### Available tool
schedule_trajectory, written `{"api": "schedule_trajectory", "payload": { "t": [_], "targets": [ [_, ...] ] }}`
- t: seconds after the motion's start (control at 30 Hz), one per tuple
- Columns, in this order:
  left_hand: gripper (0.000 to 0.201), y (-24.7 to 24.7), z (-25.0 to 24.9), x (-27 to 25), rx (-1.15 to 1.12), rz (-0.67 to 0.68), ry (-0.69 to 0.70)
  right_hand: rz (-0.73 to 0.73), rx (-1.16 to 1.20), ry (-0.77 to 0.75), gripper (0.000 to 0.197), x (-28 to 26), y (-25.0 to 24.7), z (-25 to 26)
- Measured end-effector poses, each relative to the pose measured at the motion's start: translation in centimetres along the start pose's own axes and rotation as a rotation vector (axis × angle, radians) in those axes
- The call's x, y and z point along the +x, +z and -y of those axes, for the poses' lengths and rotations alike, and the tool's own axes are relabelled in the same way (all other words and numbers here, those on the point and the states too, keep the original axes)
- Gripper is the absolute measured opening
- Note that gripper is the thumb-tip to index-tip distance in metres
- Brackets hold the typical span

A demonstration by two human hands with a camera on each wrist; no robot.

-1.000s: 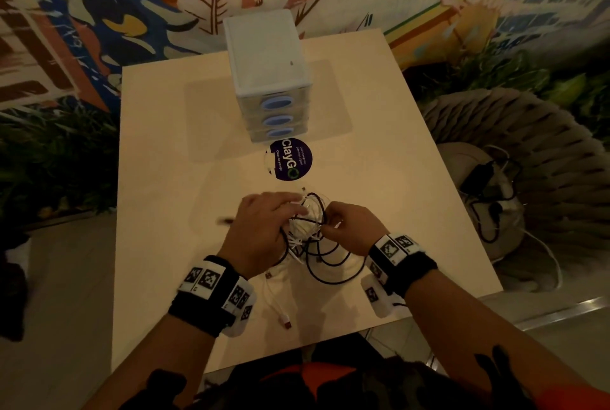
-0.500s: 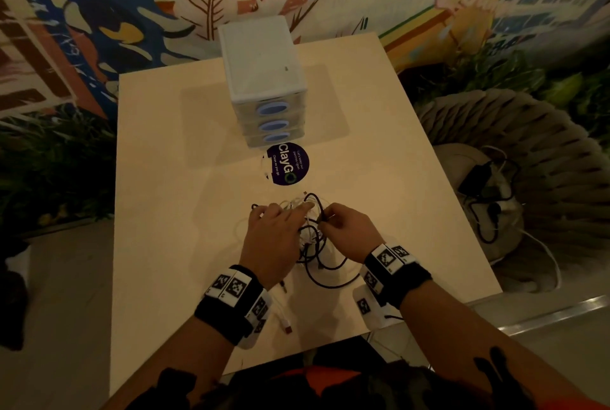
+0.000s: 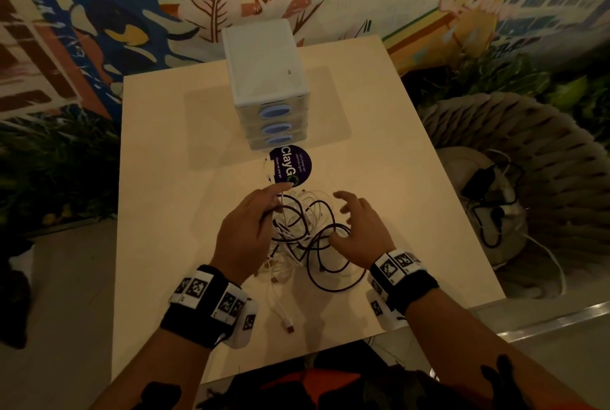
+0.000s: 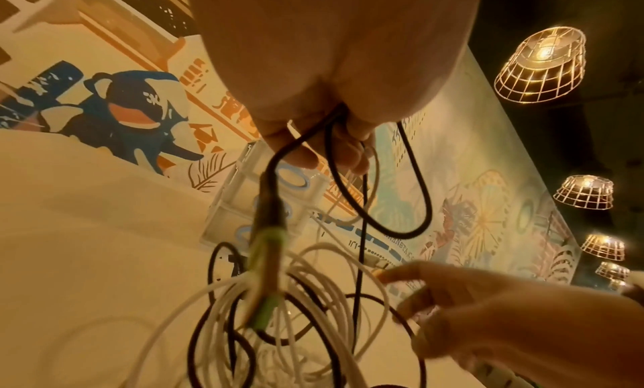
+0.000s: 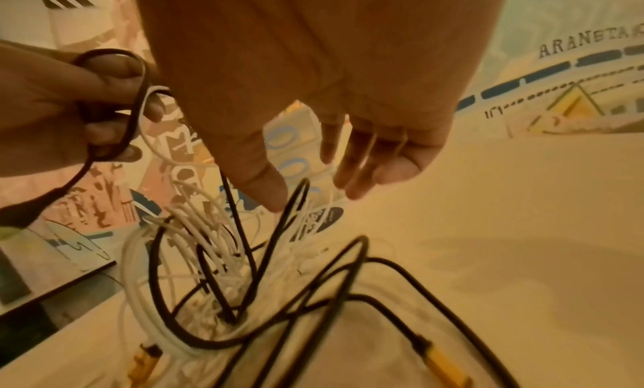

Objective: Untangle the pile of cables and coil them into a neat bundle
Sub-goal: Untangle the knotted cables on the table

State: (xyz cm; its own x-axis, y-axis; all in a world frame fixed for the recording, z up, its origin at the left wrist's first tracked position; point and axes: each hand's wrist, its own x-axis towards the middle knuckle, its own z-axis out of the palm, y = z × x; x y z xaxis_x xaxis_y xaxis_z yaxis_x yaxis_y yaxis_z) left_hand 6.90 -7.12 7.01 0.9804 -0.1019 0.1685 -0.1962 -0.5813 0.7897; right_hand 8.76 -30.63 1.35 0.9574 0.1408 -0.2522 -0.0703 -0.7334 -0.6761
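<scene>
- Since the earlier frame, the right hand (image 3: pixel 358 229) is being withdrawn, fingers spread, holding nothing.
- Black cable loops (image 5: pixel 115 104) are being pinched by the left hand (image 3: pixel 246 234).
- Cable pile (image 3: pixel 303 238) is lying at table (image 3: pixel 158 211) centre, 6 o'clock of the drawer unit (image 3: pixel 264 79).
- Untangling is judged underway; next, one strand is to be drawn free.

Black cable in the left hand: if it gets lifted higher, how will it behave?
Probably floppy: the black cable droops in a loop below the left hand. It likely drags the tangle along, since its loops weave through the white cables. Probably light; a finger pinch holds it.
</scene>
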Motion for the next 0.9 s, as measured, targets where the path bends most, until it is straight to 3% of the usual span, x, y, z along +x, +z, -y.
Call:
{"api": "schedule_trajectory", "payload": {
  "t": [0.1,0.27,0.4,0.5,0.6,0.7,0.83,0.9],
  "targets": [
    [0.047,0.3,-0.4,-0.1,-0.089,0.052,0.031,-0.070,-0.024,-0.237,0.059,0.3,0.1,1.3],
    [0.061,0.3,-2.2,-0.4,-0.277,0.246,0.025,-0.015,-0.115,-0.484,0.021,1.0,0.6,3.4],
    [0.054,0.1,-2.3,-0.5,-0.404,0.173,-0.022,0.075,-0.140,-0.368,0.030,1.5,0.6,2.8],
    [0.050,-0.3,-1.8,-0.7,-0.448,0.082,-0.063,0.213,-0.124,-0.222,0.019,1.6,0.1,2.3],
    [0.027,-0.9,-1.8,-0.7,-0.299,0.015,-0.075,0.263,-0.116,-0.183,0.017,1.5,-0.1,2.0],
    [0.012,-1.0,-1.4,-0.4,0.017,0.109,-0.067,0.213,-0.101,-0.240,0.017,1.2,0.1,1.8],
    [0.049,0.5,0.5,-0.5,0.241,0.255,-0.182,0.173,-0.018,-0.249,0.020,0.7,0.2,2.4],
    [0.058,1.3,1.2,-0.8,0.313,0.317,-0.188,0.190,0.066,-0.231,0.010,0.6,0.0,2.7]
  ]
}}
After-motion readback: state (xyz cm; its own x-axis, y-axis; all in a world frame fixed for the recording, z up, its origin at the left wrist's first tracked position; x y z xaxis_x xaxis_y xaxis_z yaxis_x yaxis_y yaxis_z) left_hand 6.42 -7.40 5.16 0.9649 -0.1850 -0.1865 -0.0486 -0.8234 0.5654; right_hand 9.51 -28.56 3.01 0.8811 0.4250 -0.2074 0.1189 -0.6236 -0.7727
